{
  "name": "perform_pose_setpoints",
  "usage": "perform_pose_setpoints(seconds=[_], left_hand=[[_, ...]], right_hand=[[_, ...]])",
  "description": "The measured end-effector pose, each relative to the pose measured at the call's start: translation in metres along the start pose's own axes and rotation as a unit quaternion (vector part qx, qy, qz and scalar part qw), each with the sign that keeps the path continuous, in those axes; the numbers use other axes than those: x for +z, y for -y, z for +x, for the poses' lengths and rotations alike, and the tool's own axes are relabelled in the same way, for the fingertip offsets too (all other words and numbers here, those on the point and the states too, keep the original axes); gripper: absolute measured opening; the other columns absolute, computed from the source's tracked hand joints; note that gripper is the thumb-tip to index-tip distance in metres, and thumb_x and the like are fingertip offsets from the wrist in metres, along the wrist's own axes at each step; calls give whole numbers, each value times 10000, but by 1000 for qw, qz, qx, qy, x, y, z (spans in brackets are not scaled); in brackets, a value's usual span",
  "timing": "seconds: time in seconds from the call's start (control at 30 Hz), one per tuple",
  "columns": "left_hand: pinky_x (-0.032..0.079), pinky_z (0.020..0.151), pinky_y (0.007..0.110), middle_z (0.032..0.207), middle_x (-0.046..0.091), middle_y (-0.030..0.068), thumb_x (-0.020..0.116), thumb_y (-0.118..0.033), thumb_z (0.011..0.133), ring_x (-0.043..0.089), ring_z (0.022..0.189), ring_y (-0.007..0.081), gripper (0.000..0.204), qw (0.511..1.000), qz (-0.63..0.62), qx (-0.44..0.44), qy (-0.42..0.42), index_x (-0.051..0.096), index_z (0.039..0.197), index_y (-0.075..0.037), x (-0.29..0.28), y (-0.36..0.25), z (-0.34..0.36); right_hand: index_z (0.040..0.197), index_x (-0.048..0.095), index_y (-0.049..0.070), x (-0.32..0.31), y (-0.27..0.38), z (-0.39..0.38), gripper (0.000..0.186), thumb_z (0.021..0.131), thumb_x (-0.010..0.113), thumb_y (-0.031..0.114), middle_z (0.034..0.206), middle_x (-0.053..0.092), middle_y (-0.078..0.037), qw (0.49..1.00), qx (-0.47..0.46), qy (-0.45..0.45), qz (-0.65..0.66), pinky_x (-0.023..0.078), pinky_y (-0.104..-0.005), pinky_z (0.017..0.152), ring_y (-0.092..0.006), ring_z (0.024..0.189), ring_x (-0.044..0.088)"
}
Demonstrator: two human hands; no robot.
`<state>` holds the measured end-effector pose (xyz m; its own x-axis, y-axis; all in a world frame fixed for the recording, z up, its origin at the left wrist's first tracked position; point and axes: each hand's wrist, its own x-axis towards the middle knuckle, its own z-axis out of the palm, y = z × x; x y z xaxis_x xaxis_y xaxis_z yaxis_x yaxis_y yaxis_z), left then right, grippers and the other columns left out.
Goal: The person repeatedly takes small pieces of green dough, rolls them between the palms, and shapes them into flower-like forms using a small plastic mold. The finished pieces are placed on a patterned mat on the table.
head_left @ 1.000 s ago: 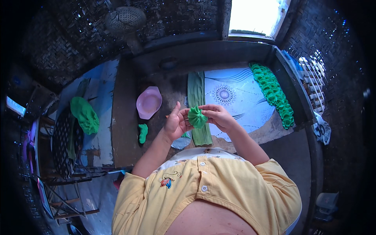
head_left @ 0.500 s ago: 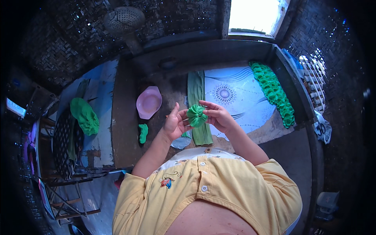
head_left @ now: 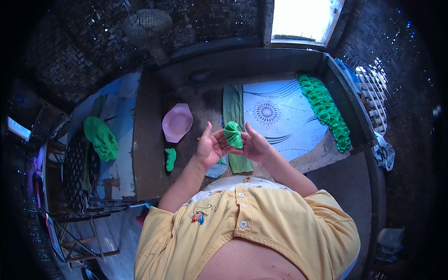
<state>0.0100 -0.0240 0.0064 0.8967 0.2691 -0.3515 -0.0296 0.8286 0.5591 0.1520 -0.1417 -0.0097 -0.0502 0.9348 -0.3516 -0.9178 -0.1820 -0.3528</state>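
Note:
Between my two hands, over a long green leaf-like strip, is a bright green pleated piece, dough by its look. It shows as a fan of folds, narrow at the bottom. My left hand cradles it from the left, thumb raised and fingers under it. From the right, my right hand touches its edge with the thumb up and its fingers meeting the left ones below. A small green lump lies left of my left hand. Many similar ruffled green pieces stand in a row at the right.
A pink dish sits left of the strip. A white patterned sheet covers the table's right part, inside a raised wooden edge. On a side surface at left lies a larger green mass. Scissors hang at far right.
The green piece has turned from a round, flower-like face to a fan shape. My right hand has lowered and opened, its fingers now beneath the piece rather than pinching its edge.

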Motion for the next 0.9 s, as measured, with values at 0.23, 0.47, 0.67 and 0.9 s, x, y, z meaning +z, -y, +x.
perform_pose_setpoints(seconds=[0.23, 0.47, 0.67, 0.9], left_hand=[[456, 887, 332, 1102, 578, 98, 498, -280, 900, 583, 966, 189, 368, 989, 104, 92, -49, 510, 1157, -16, -4, 8, -1], [482, 835, 262, 1028, 584, 46, 608, 13, 796, 580, 931, 126, 342, 977, 126, 149, -91, 519, 1124, -28, 3, 19, -1], [499, 812, 241, 1000, 586, 43, 596, 41, 788, 585, 901, 115, 339, 990, 94, 90, -58, 527, 1110, -37, 3, 6, -4], [506, 796, 226, 996, 586, 36, 605, 41, 782, 584, 901, 107, 342, 994, 78, 55, -49, 535, 1106, -40, 3, 3, -5]], right_hand=[[1347, 271, 17, -1, -1, -4, 615, 819, 585, 39, 1061, 550, -103, 960, -216, -73, -161, 486, -287, 806, -165, 931, 576], [1362, 265, 20, 10, -2, -6, 715, 742, 610, -72, 1073, 544, -85, 913, -288, -40, -285, 471, -270, 819, -141, 951, 558], [1360, 290, 32, 12, 10, -13, 709, 738, 612, -74, 1077, 547, -70, 904, -264, -14, -336, 466, -263, 829, -124, 959, 549], [1356, 296, 27, 13, 17, -14, 710, 731, 616, -77, 1085, 541, -67, 912, -249, 4, -327, 459, -257, 845, -121, 956, 549]])
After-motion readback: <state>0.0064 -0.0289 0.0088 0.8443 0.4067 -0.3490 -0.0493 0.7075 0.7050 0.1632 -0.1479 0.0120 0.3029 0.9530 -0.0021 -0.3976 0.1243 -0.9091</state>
